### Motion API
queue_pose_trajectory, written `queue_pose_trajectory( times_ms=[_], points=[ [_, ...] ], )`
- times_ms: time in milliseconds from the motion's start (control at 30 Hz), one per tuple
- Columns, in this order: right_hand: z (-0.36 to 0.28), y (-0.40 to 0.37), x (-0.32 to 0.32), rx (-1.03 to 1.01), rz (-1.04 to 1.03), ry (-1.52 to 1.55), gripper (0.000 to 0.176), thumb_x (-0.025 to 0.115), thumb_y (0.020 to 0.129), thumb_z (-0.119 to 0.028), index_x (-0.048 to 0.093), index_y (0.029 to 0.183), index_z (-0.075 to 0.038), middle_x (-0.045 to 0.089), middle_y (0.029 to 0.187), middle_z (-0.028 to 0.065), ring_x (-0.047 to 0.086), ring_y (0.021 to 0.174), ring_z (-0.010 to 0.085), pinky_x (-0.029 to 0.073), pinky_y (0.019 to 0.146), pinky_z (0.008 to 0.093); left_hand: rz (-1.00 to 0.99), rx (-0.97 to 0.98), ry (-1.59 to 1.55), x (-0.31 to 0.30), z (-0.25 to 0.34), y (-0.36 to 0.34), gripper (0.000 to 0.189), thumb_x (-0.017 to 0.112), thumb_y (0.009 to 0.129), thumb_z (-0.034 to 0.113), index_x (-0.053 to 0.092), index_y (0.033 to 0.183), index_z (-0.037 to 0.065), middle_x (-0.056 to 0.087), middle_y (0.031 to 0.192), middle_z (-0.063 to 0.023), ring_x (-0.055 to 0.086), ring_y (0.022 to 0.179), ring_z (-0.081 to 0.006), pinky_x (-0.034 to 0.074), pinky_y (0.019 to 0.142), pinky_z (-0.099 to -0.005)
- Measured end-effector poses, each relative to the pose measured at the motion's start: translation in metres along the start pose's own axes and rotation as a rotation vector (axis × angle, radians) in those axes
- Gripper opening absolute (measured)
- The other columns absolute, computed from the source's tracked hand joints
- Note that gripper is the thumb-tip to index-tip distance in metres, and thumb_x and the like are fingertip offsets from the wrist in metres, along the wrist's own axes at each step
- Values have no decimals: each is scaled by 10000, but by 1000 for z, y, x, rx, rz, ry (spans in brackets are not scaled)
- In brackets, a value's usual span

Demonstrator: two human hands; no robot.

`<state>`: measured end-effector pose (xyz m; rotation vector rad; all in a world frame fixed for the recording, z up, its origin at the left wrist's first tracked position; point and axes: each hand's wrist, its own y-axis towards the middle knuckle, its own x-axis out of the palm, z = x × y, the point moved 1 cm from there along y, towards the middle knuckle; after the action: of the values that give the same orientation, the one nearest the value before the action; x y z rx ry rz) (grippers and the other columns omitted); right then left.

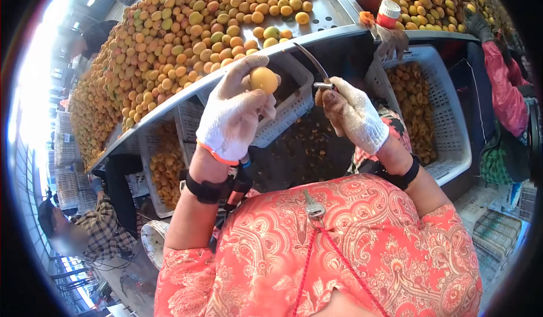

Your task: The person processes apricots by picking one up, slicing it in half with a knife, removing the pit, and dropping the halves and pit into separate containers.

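Note:
A whole yellow-orange apricot (263,80) is pinched between the thumb and fingers of my left hand (227,116), which wears a stained white knit glove. My right hand (357,113), gloved the same way, is closed around a small knife (313,61). Its thin curved blade points up and to the left, apart from the fruit. Most of the knife's handle is hidden in my fingers. Beyond both hands, many apricots (186,40) lie heaped on a metal sorting table (325,6), its raised rim just past my left fingertips.
Under the rim stand a crate (283,116) between my hands, a crate of halved apricots (458,124) at right and another (164,204) at left. A red white-capped jar (388,14) and a stained glove (391,42) sit at the rim. Co-workers are on both sides.

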<state>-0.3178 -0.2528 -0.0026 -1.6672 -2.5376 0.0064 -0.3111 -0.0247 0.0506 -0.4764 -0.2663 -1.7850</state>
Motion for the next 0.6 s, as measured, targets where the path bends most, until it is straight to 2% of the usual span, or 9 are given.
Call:
queue_pose_trajectory(
  times_ms=[133, 200, 233, 267, 333, 367, 467, 600],
  points=[
    [-16, -18, 28, -107, -10, -20, 227, 513, 1031, -255, 551, 1046, -31, 526, 686, -1, 460, 615, 80, 410, 562, 257, 92, 33, 7, 9, -12, -27, 516, 690, 820, 19, 501, 1298, -21, 609, 1018, -107, 623, 776, -157, 528, 666, -276],
    [-22, -26, 39, -157, -3, -210, 235, 536, 1022, -258, 549, 1045, -24, 531, 686, 62, 496, 640, 118, 429, 587, 306, 108, 56, 8, 12, -11, -36, 509, 695, 820, 14, 507, 1292, -20, 612, 1019, -101, 623, 774, -153, 528, 666, -270],
    [-25, -28, 43, -154, -4, -225, 234, 547, 1016, -251, 540, 1022, -18, 532, 691, 135, 528, 629, 172, 433, 589, 346, 101, 67, 24, 13, -9, -39, 499, 700, 818, 11, 514, 1279, -19, 614, 1024, -98, 623, 778, -150, 528, 668, -269],
    [-28, -31, 47, -159, -4, -235, 234, 547, 1016, -251, 540, 1022, -18, 532, 691, 135, 528, 629, 172, 433, 589, 346, 93, 78, 40, 14, -7, -41, 489, 706, 815, 8, 521, 1267, -18, 617, 1028, -96, 622, 783, -147, 529, 669, -268],
    [-36, -36, 54, -191, 7, -319, 231, 542, 1014, -243, 529, 996, -13, 554, 706, 170, 556, 626, 240, 438, 596, 362, 88, 93, 41, 18, -4, -46, 469, 703, 816, 4, 525, 1250, -18, 619, 1026, -95, 623, 786, -146, 528, 665, -266],
    [-43, -40, 59, -165, 10, -289, 231, 536, 1013, -234, 516, 971, -8, 560, 715, 198, 571, 633, 304, 441, 601, 381, 88, 99, 47, 20, -3, -48, 450, 701, 817, -1, 530, 1233, -18, 622, 1023, -94, 623, 788, -145, 528, 661, -264],
    [-44, -41, 65, -198, -2, -317, 235, 531, 1014, -236, 512, 965, -7, 556, 699, 203, 580, 631, 334, 441, 592, 387, 110, 106, 140, 27, 3, -54, 403, 654, 843, 37, 532, 1224, -13, 590, 973, -57, 566, 771, -128, 473, 692, -262],
    [-49, -41, 70, -200, 2, -402, 240, 527, 1015, -238, 505, 950, -7, 566, 698, 215, 603, 644, 362, 446, 586, 400, 129, 160, 193, 23, 1, -54, 404, 709, 797, 6, 553, 1169, -14, 629, 968, -70, 611, 781, -112, 508, 631, -239]
  ],
)
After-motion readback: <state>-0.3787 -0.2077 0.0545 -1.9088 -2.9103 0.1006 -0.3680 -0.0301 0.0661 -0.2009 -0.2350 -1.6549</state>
